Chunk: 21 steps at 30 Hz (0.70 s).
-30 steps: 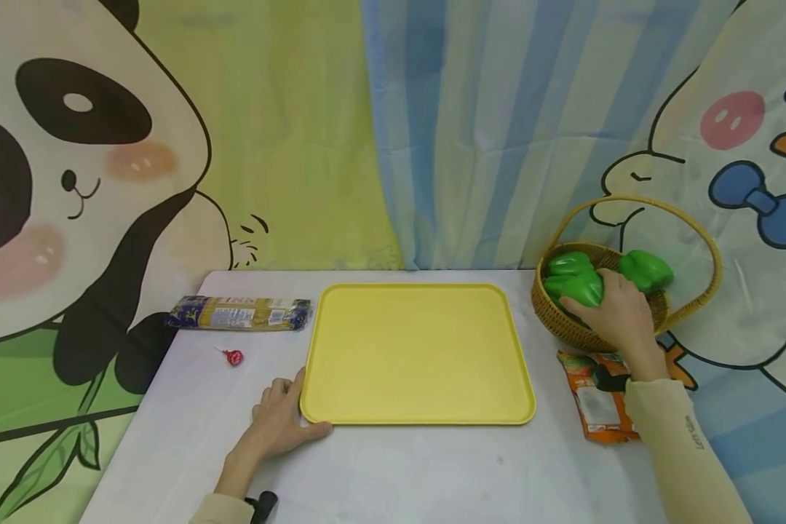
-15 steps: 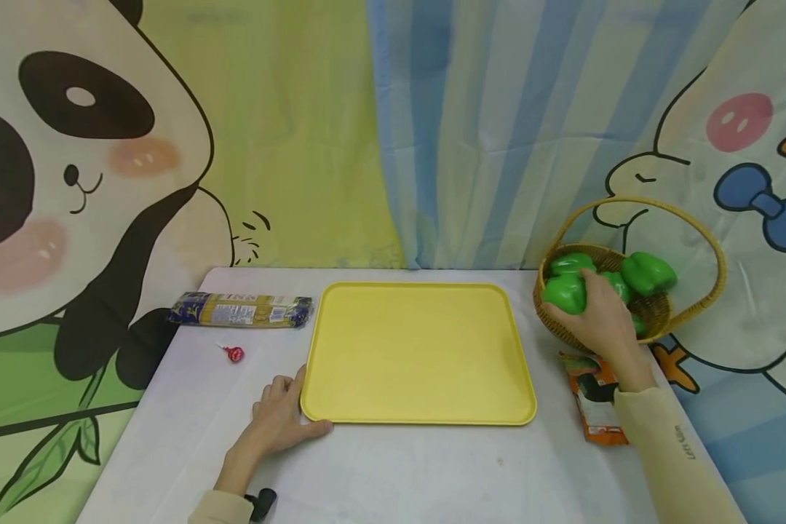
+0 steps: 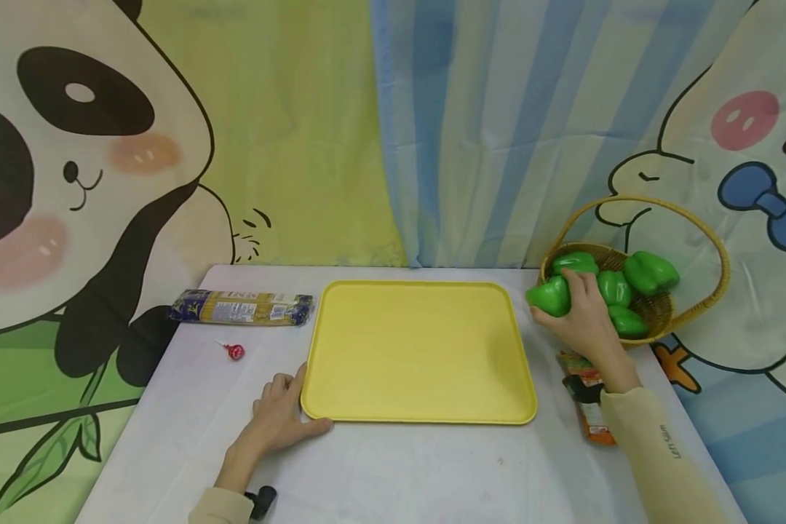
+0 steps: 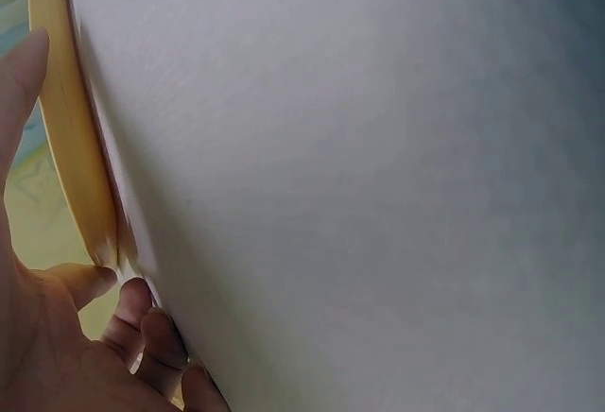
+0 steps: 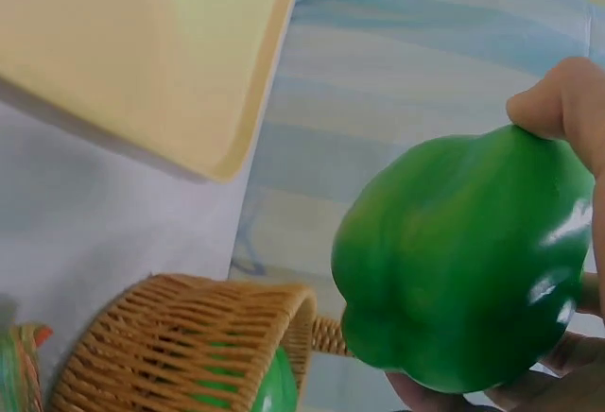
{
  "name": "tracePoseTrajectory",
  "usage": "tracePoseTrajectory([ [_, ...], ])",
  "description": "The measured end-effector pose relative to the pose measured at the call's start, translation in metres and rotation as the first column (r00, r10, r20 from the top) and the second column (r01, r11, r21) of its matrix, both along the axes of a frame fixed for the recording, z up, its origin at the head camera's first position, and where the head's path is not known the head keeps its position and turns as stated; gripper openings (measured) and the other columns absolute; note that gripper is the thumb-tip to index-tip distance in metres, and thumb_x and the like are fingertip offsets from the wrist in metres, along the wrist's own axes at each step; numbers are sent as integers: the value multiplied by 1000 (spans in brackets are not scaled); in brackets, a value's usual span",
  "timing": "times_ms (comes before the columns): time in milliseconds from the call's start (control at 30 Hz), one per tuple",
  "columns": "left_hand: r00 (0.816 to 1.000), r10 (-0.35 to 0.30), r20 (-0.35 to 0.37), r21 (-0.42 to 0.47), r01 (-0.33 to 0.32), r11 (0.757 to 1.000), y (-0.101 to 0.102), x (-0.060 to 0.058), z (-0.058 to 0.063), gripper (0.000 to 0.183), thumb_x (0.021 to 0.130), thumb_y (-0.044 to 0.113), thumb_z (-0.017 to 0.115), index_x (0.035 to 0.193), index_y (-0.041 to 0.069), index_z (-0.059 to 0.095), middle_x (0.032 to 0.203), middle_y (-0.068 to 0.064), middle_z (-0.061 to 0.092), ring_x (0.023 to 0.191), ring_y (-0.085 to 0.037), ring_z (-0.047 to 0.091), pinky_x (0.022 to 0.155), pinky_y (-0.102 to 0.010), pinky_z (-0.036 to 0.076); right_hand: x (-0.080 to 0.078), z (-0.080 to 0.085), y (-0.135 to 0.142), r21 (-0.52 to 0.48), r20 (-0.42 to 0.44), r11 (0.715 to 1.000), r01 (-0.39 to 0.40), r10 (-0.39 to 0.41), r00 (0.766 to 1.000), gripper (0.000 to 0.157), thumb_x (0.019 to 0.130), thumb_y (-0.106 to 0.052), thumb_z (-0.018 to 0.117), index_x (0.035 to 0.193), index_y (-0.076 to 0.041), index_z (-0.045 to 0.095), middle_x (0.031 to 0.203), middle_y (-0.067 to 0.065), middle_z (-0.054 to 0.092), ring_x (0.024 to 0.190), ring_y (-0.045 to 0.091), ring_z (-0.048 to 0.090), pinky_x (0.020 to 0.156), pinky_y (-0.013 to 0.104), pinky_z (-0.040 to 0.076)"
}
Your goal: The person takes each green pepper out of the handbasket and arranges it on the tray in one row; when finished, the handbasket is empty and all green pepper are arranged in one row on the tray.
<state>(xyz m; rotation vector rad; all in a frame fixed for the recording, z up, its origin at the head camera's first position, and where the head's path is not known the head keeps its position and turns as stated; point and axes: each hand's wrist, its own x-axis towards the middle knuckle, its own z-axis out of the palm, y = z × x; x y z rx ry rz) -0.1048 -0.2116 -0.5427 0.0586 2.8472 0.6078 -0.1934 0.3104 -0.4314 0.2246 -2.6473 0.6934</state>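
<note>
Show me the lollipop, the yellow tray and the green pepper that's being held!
Lollipop [image 3: 236, 352]: head view, on its round red end.
Yellow tray [image 3: 415, 349]: head view, on its flat middle.
Held green pepper [image 5: 449, 261]: right wrist view, on its side.

The bell peppers [image 3: 549, 296] were green, the wicker basket [image 5: 170, 346] tan, the tray [image 3: 419, 353] plain yellow, the pasta packet [image 3: 242, 308] blue and gold, the right sleeve [image 3: 651, 451] cream

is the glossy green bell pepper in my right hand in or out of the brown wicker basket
Out: the right wrist view shows the right hand holding the pepper clear of the basket rim.
</note>
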Motion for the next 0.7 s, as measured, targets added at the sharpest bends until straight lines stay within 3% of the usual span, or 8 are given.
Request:
tracePoseTrajectory([
  [267, 1000, -7, -11, -9, 7, 1000, 0, 0, 1, 128, 64, 81, 74, 161, 15, 24, 129, -15, 49, 111, -28, 44, 78, -40, 36, -4, -9, -9, -50, -24, 998, -36, 35, 999, 77, 77, -21, 80, 139, 8, 44, 133, 31, 40, 102, 46, 51, 77, 62, 47],
  [700, 1000, -17, 10, -6, 17, 1000, -1, -2, 3, 126, 65, 79, 75, 161, 19, 21, 131, -15, 47, 115, -30, 45, 78, -39, 36, -3, -31, -30, 18, -32, 996, -88, 89, 996, 78, 74, -29, 87, 134, 6, 51, 132, 28, 53, 112, 42, 53, 81, 58, 50],
])
